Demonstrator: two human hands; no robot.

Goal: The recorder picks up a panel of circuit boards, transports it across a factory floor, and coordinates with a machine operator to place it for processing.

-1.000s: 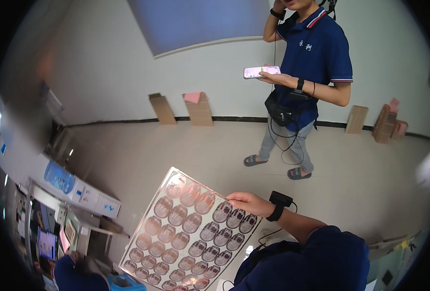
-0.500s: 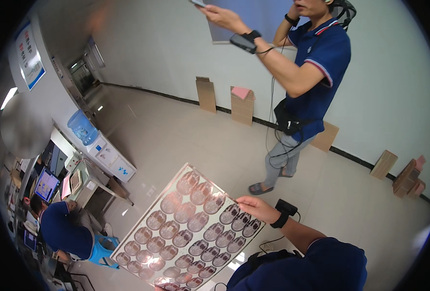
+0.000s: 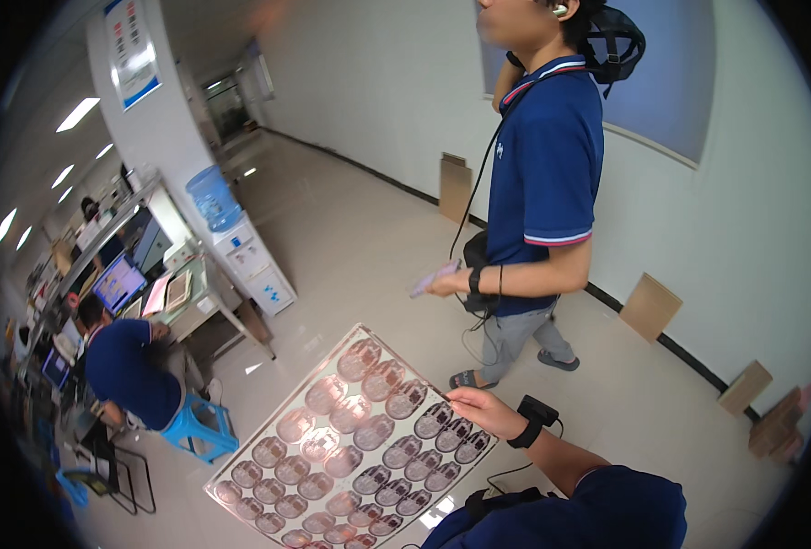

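A large, thin circuit board panel [image 3: 359, 462] with rows of copper-coloured rounded patterns is tilted in front of me. My right hand [image 3: 489, 412] pinches its upper right edge between thumb and fingers; a black strap with a small dark box is on that wrist. The panel's lower edge runs down to the bottom of the picture. My left hand does not show.
A person in a blue shirt [image 3: 547, 156] stands ahead with a phone-like object in hand. On a blue stool [image 3: 199, 428] at left, another person sits by a desk. A water dispenser [image 3: 254, 265] stands beyond; cardboard sheets [image 3: 650, 308] lean on the wall.
The standing person has lowered the outstretched arm and turned to face left. My view has swung a little to the left. My right hand keeps its hold on the panel.
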